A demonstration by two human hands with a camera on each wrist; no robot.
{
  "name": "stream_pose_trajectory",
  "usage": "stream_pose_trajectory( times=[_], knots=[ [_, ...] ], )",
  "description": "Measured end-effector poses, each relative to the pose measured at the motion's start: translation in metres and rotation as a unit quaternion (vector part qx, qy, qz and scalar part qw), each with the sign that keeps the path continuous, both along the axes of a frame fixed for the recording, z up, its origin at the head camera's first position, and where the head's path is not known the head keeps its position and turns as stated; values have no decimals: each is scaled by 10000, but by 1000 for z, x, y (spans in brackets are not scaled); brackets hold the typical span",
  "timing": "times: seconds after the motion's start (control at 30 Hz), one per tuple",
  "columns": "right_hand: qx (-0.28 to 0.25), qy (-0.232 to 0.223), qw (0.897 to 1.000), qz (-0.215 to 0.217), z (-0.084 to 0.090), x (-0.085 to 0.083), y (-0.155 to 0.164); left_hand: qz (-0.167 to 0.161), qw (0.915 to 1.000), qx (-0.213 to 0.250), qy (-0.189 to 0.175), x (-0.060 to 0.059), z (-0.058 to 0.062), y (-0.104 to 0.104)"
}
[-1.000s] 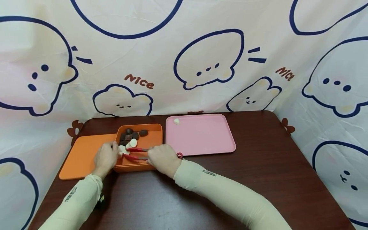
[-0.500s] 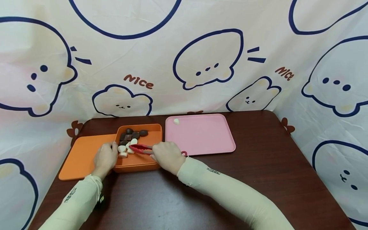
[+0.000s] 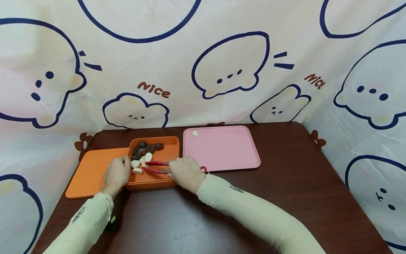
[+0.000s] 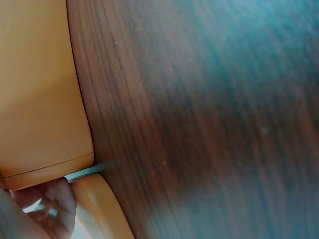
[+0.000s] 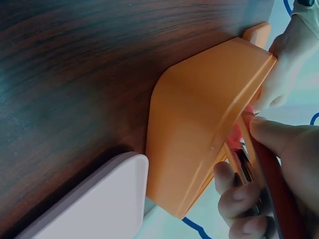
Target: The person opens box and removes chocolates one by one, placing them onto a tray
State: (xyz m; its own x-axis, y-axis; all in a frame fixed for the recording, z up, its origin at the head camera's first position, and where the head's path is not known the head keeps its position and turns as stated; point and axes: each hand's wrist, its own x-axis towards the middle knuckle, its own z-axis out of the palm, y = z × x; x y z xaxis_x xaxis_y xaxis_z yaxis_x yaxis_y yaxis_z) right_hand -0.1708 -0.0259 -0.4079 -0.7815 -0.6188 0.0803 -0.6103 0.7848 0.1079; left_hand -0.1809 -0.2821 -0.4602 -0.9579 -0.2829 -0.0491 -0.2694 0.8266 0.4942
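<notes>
On the dark wooden table (image 3: 285,197), I see an orange box (image 3: 168,153) sitting between an orange lid (image 3: 90,173) on its left and a pink tray (image 3: 222,148) on its right. My right hand (image 3: 185,173) is wrapped around red tongs (image 3: 155,166), whose two arms reach leftward into the box. Half a second ago the arms lay pressed together near the white pieces; now they are spread, with the tips just beside a white piece (image 3: 137,171) at the near left corner. I cannot tell whether the tips touch it. My left hand (image 3: 118,174) has not moved: its fingers curl over the box's left rim, holding it steady, as the right wrist view confirms from below.

Inside the box, dark brown pieces (image 3: 146,147) cluster at the far side and several more white pieces (image 3: 143,159) lie nearer. One white piece on the tray (image 3: 195,134) rests alone in the tray's far left corner, unchanged from before. The left wrist view shows mainly table grain and the lid's edge.
</notes>
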Motion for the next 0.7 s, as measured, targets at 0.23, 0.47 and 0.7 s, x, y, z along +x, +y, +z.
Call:
stream_pose_trajectory(
  times=[0.23,0.47,0.7],
  knots=[
    [-161,-143,9998,-21,-3,-2,5,-6,9999,67,-92,0,3,2],
    [-307,-134,9994,-9,-3,-1,11,-21,9999,80,-139,1,2,3],
    [-452,-217,9987,-107,3,0,19,-13,9999,68,-118,2,1,4]
  ],
)
